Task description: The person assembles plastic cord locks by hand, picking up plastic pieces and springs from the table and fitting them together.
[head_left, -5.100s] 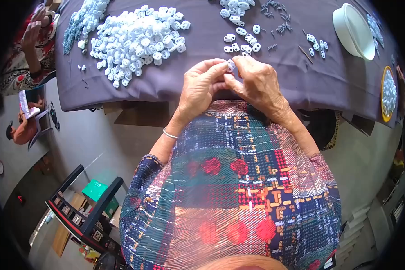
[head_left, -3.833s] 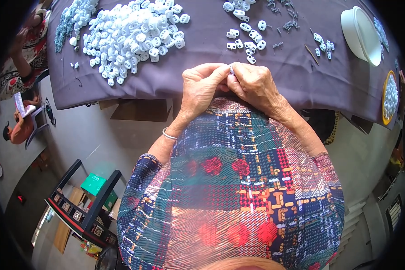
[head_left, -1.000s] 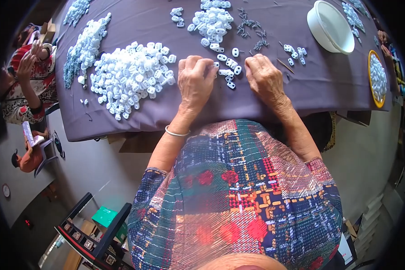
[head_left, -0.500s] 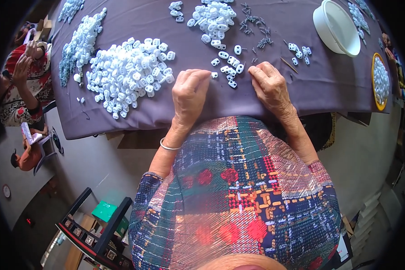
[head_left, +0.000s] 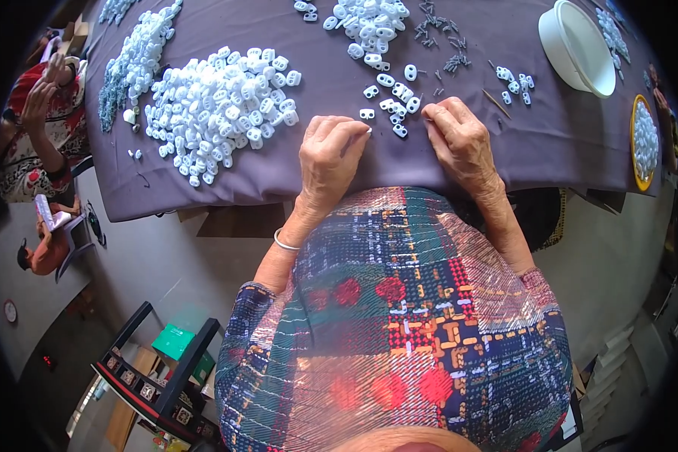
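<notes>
Head view: the left hand [head_left: 328, 154] pinches a tiny white, apparently plastic piece [head_left: 369, 131], mostly hidden, at its two o'clock; the right hand [head_left: 463, 137] curls, grip unclear. Likely light, stiff, slippery; best held by opposite edges.

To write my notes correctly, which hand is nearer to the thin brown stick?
The right hand. It is just left of and slightly below the thin brown stick in the picture; the left hand is much farther left.
</notes>
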Tool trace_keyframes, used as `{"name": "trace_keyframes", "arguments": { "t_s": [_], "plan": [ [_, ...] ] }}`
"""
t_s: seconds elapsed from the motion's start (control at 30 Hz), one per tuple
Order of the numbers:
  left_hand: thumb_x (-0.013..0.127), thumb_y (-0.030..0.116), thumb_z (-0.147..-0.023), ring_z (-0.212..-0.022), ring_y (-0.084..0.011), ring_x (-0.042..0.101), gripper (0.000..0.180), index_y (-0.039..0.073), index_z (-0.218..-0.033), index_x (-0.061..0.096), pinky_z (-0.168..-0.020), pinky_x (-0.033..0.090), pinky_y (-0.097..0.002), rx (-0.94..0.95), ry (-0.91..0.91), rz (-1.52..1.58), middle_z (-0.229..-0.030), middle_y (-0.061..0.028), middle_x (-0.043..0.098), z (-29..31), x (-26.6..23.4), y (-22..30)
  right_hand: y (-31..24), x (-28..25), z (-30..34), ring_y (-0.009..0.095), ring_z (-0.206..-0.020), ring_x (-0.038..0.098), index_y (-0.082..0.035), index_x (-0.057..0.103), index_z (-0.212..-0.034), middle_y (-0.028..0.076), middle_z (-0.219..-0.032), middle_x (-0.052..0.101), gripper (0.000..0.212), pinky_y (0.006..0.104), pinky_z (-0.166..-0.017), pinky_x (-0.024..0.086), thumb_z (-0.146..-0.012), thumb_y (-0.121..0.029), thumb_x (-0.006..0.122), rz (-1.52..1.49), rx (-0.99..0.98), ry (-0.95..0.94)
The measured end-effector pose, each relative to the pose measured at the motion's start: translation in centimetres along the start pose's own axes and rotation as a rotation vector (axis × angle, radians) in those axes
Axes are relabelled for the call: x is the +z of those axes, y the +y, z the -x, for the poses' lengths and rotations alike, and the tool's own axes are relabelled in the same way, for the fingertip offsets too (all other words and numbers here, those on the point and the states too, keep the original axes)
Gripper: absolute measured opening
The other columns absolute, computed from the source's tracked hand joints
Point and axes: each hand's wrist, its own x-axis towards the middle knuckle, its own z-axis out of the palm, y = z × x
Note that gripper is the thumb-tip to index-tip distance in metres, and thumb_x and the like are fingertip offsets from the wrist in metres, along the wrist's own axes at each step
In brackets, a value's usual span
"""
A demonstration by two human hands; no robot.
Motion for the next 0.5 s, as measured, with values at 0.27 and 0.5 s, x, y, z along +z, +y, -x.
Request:
{"name": "trace_keyframes", "arguments": {
  "t_s": [0.27, 0.5],
  "plan": [
    [0.065, -0.002, -0.080, -0.079, -0.0094, 0.060, 0.023, 0.000, -0.102, 0.058, -0.070, 0.050, -0.0222, -0.561, 0.053, 0.700, -0.087, -0.0041, 0.063, 0.2, -1.2, 1.5, -3.5, 0.2, -1.4, 0.014, -0.065, 0.058, 0.001, 0.061, -0.090, 0.006, -0.080, 0.056, 0.014, 0.0256, -0.057, 0.047, -0.077, 0.004, 0.063, -0.359, -0.007, 0.077],
    [0.066, -0.001, -0.079, -0.078, -0.0123, 0.061, 0.024, -0.001, -0.102, 0.058, -0.067, 0.050, -0.0235, -0.842, 0.037, 1.132, -0.090, -0.0074, 0.064, 0.4, -1.7, 2.5, -5.6, 1.3, -1.2, 0.010, -0.070, 0.055, 0.001, 0.061, -0.092, 0.004, -0.081, 0.057, 0.011, 0.0215, -0.063, 0.044, -0.081, 0.001, 0.061, -0.780, 0.328, -0.083]
  ]
}}
